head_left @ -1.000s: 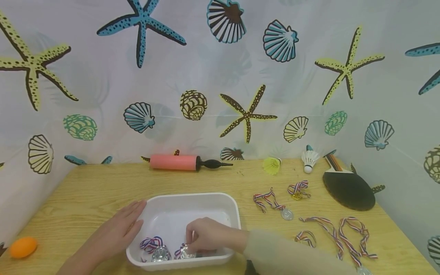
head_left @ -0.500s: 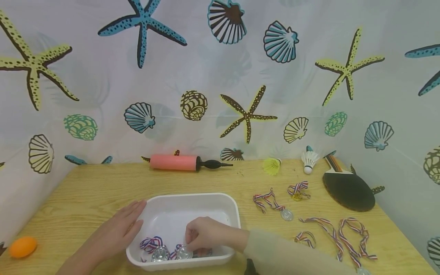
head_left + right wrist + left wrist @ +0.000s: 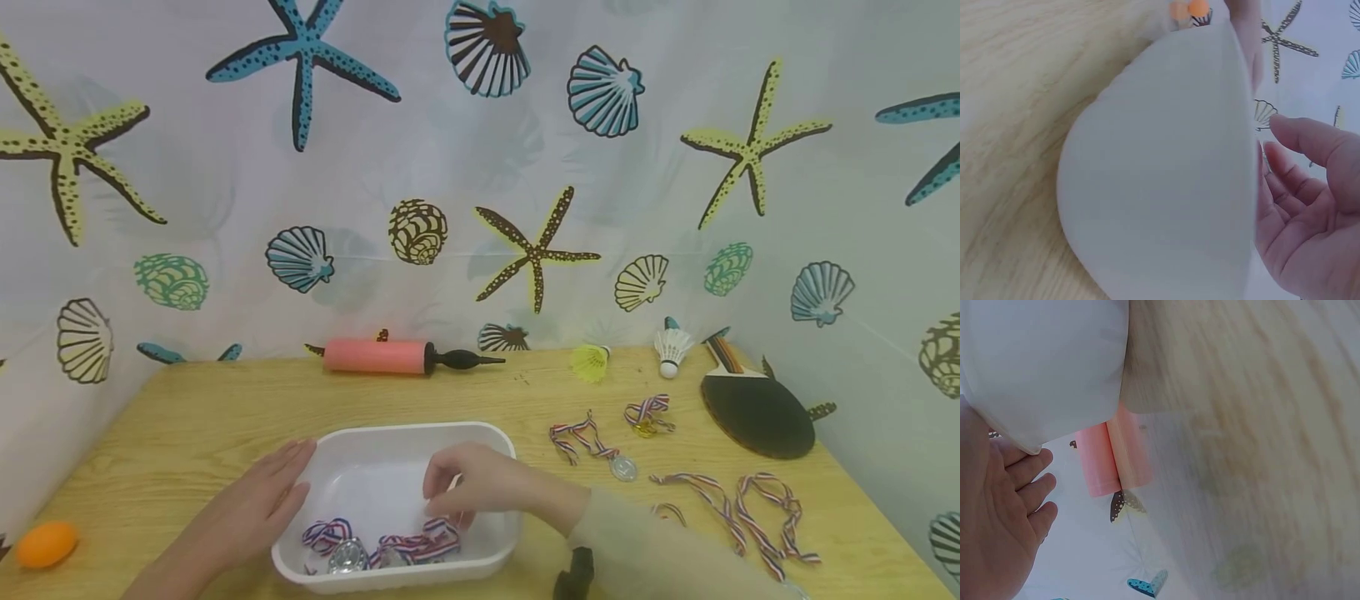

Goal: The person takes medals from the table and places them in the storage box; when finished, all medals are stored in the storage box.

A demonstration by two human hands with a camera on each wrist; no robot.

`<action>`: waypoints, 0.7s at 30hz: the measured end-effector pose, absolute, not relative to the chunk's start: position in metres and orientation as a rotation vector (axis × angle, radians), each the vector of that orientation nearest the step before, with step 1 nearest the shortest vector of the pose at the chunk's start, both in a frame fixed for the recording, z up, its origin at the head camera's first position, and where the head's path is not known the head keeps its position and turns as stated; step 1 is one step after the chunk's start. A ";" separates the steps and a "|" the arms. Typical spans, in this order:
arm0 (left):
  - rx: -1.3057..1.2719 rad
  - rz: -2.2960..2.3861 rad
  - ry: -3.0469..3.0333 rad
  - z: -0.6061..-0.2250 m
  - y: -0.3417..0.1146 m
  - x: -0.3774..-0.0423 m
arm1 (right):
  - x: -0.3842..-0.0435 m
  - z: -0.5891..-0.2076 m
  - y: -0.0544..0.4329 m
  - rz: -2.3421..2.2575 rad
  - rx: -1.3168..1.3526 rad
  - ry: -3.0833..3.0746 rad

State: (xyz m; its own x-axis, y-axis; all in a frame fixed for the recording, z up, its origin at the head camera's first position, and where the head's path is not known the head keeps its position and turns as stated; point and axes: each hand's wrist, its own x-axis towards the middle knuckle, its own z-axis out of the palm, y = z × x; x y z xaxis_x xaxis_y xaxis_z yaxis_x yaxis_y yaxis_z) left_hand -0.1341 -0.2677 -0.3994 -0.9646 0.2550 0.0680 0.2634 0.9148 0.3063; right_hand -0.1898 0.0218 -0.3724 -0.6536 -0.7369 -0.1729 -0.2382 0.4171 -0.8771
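Observation:
A white plastic tub (image 3: 360,467) stands near the front of the table. Its left rim meets the fingers of my left hand (image 3: 251,508), which lie mostly straight; the left wrist view shows that hand's fingertips (image 3: 1038,478) right at the tub's corner. Over the right part of the tub is my right hand (image 3: 480,483), fingers loosely bent. Thumb and fingers (image 3: 1300,134) stand apart in the right wrist view, holding nothing. Below it, inside the tub, lie a silver medal (image 3: 348,557) and tangled red, white and blue ribbons (image 3: 420,546), partly over another silver disc.
Right of the tub lie a silver medal (image 3: 623,467), a gold medal (image 3: 643,427) and more striped ribbons (image 3: 772,521). A table tennis bat (image 3: 757,412), two shuttlecocks (image 3: 672,350) and a pink hand pump (image 3: 378,356) lie farther back. An orange ball (image 3: 47,545) sits at left.
My right hand has let go of a silver medal in the tub and moved up and to the right, uncovering the ribbon. My left hand has stayed at the rim.

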 end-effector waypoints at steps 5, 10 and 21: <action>-0.411 -0.511 -3.052 -0.399 -0.269 -0.134 | -0.191 -0.359 0.034 -1.258 -0.829 2.083; -0.416 -0.504 -3.042 -0.401 -0.269 -0.134 | -0.197 -0.349 0.058 -1.322 -0.751 2.126; -0.413 -0.479 -3.024 -0.404 -0.270 -0.134 | -0.222 -0.357 0.135 -1.452 -0.699 2.308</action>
